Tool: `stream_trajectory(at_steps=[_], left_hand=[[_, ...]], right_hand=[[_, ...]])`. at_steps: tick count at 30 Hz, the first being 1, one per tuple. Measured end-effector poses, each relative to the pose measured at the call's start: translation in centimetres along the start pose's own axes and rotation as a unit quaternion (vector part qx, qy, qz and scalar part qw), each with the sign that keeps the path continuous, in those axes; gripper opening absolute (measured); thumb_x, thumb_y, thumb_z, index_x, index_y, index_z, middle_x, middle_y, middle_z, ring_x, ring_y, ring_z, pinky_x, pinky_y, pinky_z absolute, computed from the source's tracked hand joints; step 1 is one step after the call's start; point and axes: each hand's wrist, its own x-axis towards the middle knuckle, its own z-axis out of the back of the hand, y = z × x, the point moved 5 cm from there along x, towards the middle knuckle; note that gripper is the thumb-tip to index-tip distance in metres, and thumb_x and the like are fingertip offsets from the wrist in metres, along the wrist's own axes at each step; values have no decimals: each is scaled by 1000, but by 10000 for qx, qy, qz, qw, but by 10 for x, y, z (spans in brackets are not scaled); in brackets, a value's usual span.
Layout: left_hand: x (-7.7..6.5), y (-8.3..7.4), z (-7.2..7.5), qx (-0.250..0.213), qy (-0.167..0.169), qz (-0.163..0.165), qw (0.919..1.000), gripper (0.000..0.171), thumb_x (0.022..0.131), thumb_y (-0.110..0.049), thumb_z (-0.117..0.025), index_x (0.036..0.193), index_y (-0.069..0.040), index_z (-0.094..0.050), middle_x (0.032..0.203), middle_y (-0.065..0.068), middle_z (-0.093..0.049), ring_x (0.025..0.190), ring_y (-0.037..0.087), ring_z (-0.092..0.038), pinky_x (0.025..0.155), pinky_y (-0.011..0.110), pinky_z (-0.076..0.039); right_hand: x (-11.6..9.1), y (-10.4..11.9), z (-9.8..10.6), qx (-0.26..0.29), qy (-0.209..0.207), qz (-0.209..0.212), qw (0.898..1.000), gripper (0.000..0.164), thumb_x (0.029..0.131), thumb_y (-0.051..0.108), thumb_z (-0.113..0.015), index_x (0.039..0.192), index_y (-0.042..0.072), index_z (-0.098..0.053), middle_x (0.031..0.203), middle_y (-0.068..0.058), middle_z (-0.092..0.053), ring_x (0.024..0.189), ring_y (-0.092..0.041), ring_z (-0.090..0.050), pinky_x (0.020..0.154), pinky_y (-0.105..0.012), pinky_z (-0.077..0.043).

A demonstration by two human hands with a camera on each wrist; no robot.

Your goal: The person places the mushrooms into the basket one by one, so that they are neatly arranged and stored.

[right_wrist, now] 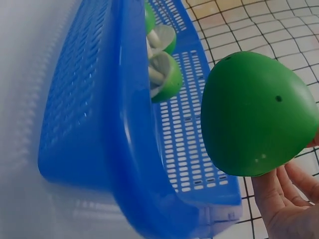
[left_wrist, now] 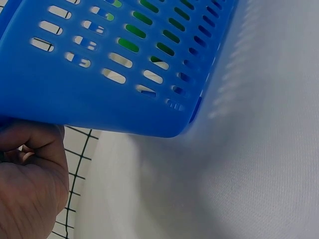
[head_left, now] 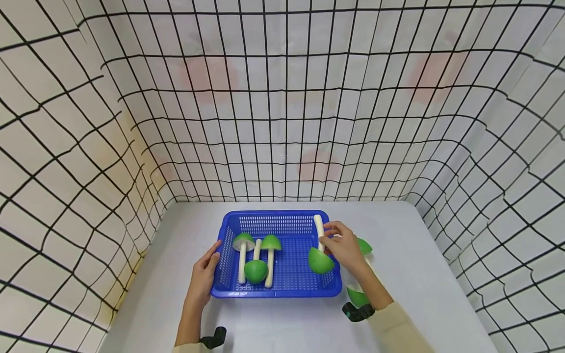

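A blue plastic basket (head_left: 275, 294) with slotted walls stands on the table. My left hand (head_left: 201, 277) grips its left rim; in the left wrist view that hand (left_wrist: 32, 174) has curled fingers at the basket's edge. Over the basket's right end, my right hand (head_left: 348, 247) pinches the white stem of a toy mushroom (head_left: 321, 261), its green cap pointing down and toward me. The right wrist view shows this cap (right_wrist: 259, 114) large, above the basket's rim. Three more green-capped mushrooms lie in the basket's left half: one at left (head_left: 242, 260), one in the middle (head_left: 255, 271), one at right (head_left: 271, 242).
To the right of the basket, partly behind my right forearm, green caps (head_left: 358, 295) of further mushrooms lie on the white table (head_left: 419, 274). A black wire grid (head_left: 287, 117) backed with white cloth encloses the table at the back and both sides.
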Motion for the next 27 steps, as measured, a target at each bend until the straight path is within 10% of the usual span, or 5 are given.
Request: stream_trajectory(at_steps=[27], left_hand=[[0,0,-1,-19,-88,43,10000,46,109,-41,-49,154,-32,-50,167,12,-35,149,46,-39,114,61,-39]], right_hand=[[3,-9,-47,81,359,-77,9993,39,93,7,-71,130,7,-60,110,-15,-66,74,-18,-72,64,-33,-63]])
